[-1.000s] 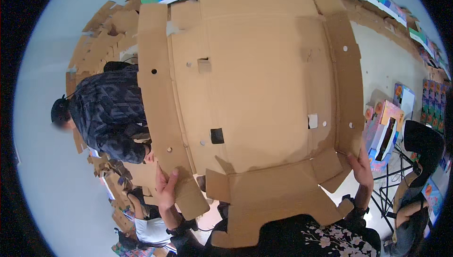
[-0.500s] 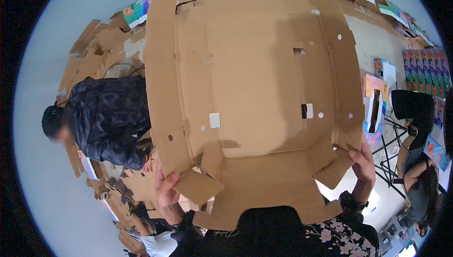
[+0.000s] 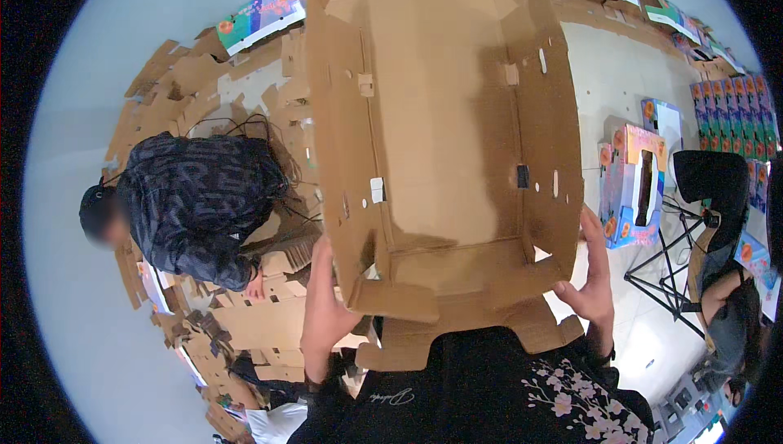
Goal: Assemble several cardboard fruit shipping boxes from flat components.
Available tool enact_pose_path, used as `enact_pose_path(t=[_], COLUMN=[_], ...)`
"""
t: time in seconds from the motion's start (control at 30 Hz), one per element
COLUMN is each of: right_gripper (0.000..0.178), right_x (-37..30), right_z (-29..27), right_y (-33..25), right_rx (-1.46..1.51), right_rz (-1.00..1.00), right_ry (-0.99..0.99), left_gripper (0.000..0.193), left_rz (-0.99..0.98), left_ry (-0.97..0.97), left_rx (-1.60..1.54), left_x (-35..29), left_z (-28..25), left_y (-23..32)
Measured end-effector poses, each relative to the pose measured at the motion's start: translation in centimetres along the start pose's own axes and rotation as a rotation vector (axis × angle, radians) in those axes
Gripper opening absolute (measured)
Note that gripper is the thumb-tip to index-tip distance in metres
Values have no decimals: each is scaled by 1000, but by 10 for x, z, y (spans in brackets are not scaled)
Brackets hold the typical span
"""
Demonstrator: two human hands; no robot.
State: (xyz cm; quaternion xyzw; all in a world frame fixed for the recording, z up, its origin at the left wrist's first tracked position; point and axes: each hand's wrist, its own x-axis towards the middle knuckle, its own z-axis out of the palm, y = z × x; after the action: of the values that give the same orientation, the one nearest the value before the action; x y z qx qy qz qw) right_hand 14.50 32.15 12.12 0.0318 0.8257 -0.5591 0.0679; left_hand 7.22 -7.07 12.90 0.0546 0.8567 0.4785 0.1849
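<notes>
The grip was two-handed: left hand (image 3: 323,313) and right hand (image 3: 593,282) pressed on opposite outer sides of the open cardboard box (image 3: 440,134), near its close end. It was held up before the black shirt (image 3: 481,371). It looked light, fairly stiff but bendy at the flaps (image 3: 473,315); the folded sides seemed the safest hold.

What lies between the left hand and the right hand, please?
In the head view, an open, partly folded brown cardboard box lies between the left hand and the right hand.
</notes>
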Motion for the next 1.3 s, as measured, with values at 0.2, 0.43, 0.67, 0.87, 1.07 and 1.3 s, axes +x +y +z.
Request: enact_pose_path(t=[0.2,0.43,0.67,0.87,1.07,1.3], right_gripper=[116,81,91,92,78,67], right_x=[25,36,14,9,-3,-12], right_z=[24,25,25,-1,16,75], right_y=[-2,-12,-24,-13,19,27], right_rx=[-267,-626,-831,-623,-152,276], right_rz=[-203,-395,-330,-263,-291,-19], right_ry=[122,-127,-470,-742,-487,277], left_gripper=[93,71,90,89,84,80], left_rz=[380,645,521,659,462,240], left_ry=[199,54,-376,-580,-241,337], left_rx=[381,583,645,1044,-103,-323], left_x=[30,36,3,2,-3,-7], left_z=[19,33,19,6,41,89], left_y=[6,10,14,-2,-36,-37])
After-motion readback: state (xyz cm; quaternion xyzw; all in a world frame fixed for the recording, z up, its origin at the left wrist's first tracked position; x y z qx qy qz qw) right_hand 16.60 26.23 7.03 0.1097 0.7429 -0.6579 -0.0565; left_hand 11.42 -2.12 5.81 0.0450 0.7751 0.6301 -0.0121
